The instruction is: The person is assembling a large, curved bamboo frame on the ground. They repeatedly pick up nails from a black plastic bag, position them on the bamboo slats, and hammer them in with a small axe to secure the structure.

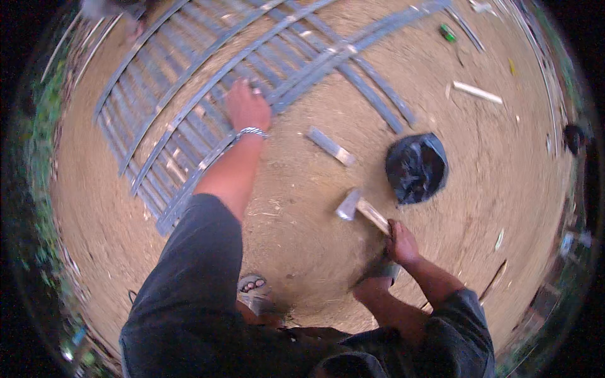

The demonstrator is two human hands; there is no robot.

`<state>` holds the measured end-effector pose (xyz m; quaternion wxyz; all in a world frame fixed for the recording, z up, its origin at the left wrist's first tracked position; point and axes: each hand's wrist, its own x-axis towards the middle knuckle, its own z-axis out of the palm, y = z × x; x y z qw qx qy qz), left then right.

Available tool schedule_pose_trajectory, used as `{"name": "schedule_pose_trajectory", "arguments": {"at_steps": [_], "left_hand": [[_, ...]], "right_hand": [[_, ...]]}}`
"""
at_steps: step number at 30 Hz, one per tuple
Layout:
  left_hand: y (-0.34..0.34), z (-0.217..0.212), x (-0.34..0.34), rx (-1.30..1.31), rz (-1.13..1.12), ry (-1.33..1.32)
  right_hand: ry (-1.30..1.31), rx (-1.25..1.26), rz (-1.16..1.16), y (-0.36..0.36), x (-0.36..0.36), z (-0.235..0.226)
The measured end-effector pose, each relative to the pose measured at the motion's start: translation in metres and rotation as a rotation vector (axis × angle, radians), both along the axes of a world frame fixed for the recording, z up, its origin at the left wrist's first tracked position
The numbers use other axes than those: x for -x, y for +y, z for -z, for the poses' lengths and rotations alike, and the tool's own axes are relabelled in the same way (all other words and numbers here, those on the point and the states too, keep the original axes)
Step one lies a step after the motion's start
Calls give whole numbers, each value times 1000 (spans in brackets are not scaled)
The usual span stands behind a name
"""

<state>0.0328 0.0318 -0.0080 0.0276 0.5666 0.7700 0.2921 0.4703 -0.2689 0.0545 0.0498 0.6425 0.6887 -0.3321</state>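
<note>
Lying on bare earth (296, 252), the slatted frame (217, 78) spreads ahead and to the left. The left hand (249, 108) is over it at the near rail (391, 26), fingers partly curled; whether it grips anything, I cannot tell. The right hand (401, 244) is closed round the handle of a hatchet (373, 215), whose head is well apart from the frame. Most slats already sit in rows across the rails, so the layout looks largely done; two slats (372, 99) jut past the near rail and may need trimming or fixing. Fastenings are too blurred to judge. An offcut (332, 147) and a black bag (417, 169) lie nearby.
</note>
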Motion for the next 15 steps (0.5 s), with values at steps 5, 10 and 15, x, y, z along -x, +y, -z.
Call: {"name": "schedule_pose_trajectory", "arguments": {"at_steps": [5, 10, 15], "left_hand": [[-19, -22, -78, -325, 257, -51], [-60, -87, -264, -385, 1323, -318], [-89, -72, -325, 299, 1296, 360]], "right_hand": [[34, 30, -65, 14, -6, 14], [92, -47, -115, 10, -22, 32], [126, -183, -81, 14, -6, 39]]}}
